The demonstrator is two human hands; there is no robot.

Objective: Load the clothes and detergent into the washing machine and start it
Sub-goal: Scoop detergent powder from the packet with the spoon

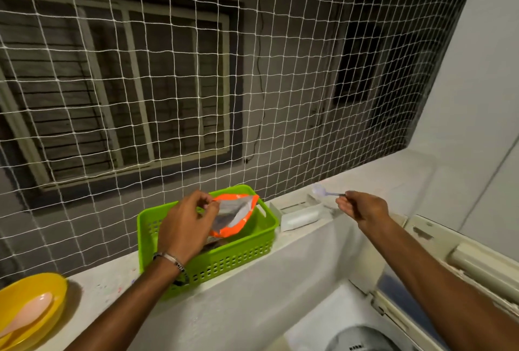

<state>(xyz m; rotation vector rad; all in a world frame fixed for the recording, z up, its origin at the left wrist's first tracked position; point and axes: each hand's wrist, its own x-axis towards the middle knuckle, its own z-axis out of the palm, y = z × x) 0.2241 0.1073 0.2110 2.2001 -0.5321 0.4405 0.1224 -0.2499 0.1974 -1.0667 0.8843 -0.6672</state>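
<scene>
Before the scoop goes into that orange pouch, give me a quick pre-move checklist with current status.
1. Orange pouch mouth open: ok, silver lining shows.
2. Left hand steadying the pouch: ok, fingers pinch its top edge.
3. Pouch supported: ok, it sits in the green basket on the ledge.
4. Scoop held in the right hand: ok, grip pinches the handle end.
5. Scoop bowl empty: cannot tell, it is blurred.
6. Detergent left in the pouch: cannot tell, inside is shadowed.

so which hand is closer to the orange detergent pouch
Left. The left hand pinches the orange pouch open in the green basket; the right hand holds a small scoop off to its right.
</scene>
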